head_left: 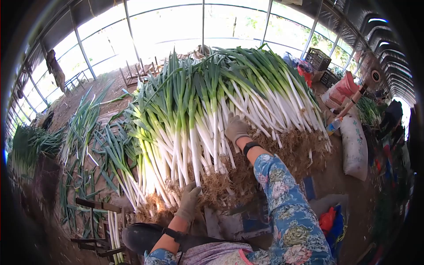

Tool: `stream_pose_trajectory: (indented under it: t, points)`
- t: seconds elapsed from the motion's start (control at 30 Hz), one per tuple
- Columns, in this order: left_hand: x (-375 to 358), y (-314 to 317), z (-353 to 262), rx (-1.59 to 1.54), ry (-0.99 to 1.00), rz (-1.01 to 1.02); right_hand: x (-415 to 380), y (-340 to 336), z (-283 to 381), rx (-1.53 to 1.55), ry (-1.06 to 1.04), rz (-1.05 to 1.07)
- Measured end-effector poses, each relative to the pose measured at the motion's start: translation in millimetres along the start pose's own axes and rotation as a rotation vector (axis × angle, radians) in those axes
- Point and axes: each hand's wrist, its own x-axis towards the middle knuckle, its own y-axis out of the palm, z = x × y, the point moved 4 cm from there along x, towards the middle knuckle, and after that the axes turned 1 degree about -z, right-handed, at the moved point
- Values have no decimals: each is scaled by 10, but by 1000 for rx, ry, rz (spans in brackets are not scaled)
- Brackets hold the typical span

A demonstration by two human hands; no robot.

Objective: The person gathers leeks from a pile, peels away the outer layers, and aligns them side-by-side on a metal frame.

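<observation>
A broad heap of long green onions [194, 132] lies before me, with dark leaves pointing away and white stalks and brown roots [247, 181] towards me. My left hand [190, 202], in a pale glove, is closed at the root end of one white stalk near the front of the heap. Farther up, my right hand [237, 129], also gloved, rests against the white stalks. Its fingers point away from me and look apart, and no stalk shows clearly inside it.
At lower left, a few green onions [115, 234] lie in a rack [95, 205]. Loose leaves [86, 123] cover the ground at left. A white sack [354, 148], a bottle [333, 127] and black crates [318, 58] stand at right. A red and blue bag [330, 223] lies at lower right.
</observation>
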Motion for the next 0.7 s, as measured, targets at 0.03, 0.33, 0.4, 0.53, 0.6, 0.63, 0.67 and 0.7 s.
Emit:
stream_pose_trajectory:
  t: [0.03, 0.33, 0.4, 0.53, 0.6, 0.63, 0.67, 0.7]
  points:
    - [2, -8, 5, 27, 44, -14, 82, -16, -45, 83, 43, 67]
    - [-228, 158, -512, 343, 417, 9, -68, -143, -320, 585, -149, 324]
    - [-361, 396, -712, 249, 419, 124, -686, -590, -88, 899, -117, 384]
    - [-455, 783, -817, -14, 231, 350, -1440, -618, 38, 1103, 0, 559]
    - [-382, 867, -574, -181, 68, 416, -1837, -710, 142, 1110, -45, 580]
    - [-370, 903, -478, -266, -16, 446, -1975, -621, 154, 1131, -106, 543]
    - [-448, 927, -513, -240, -2, 446, -2028, -386, 137, 1309, -168, 446]
    - [-542, 935, -524, -239, -49, 406, -2071, -327, 141, 1313, -161, 474]
